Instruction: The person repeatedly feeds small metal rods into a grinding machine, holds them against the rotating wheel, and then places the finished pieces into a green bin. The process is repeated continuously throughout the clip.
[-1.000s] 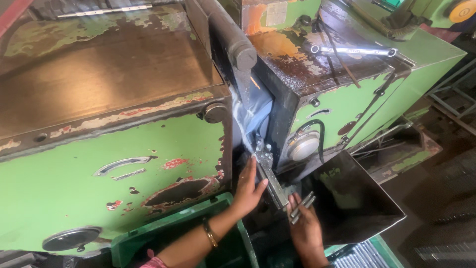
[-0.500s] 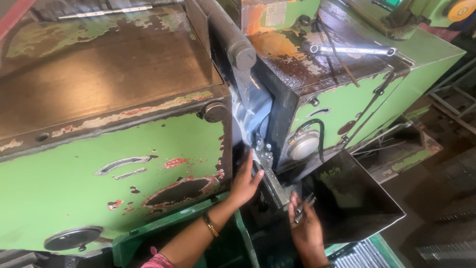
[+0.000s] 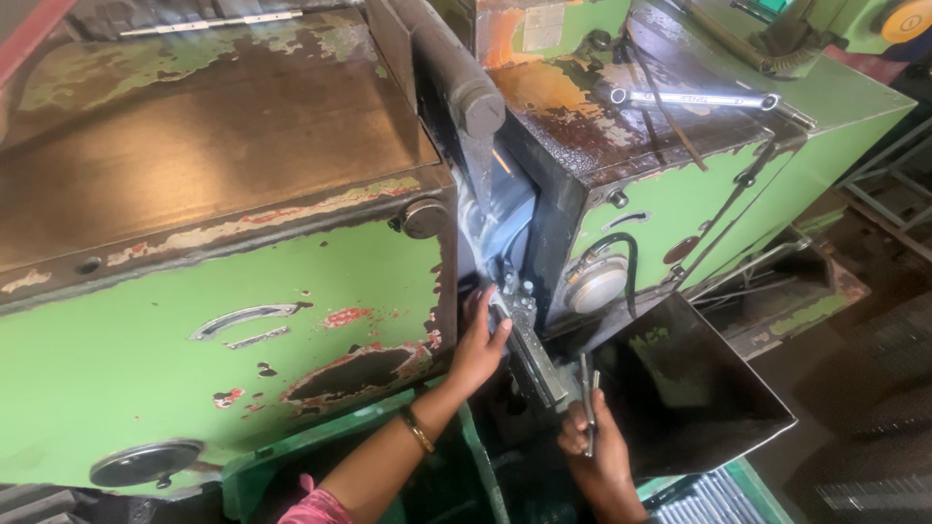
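My left hand [image 3: 479, 342], with a bangle on the wrist, rests fingers spread against the upper end of a slanted metal guide rail [image 3: 534, 351] that comes out of the gap in the big green machine [image 3: 243, 320]. My right hand [image 3: 594, 448] is below the rail's lower end and grips a few thin metal rods [image 3: 588, 403] that stand upright in its fingers. Both hands are close together at the machine's outlet.
A dark metal chute tray [image 3: 699, 388] slopes away right of my hands. A green bin edge [image 3: 485, 466] lies below them. A long spanner [image 3: 694, 98] lies on the rusty machine top. More rods [image 3: 709, 500] fill a crate at bottom right.
My left hand has slid a little higher up the rail toward the machine gap. My right hand stays low, still holding the rods.
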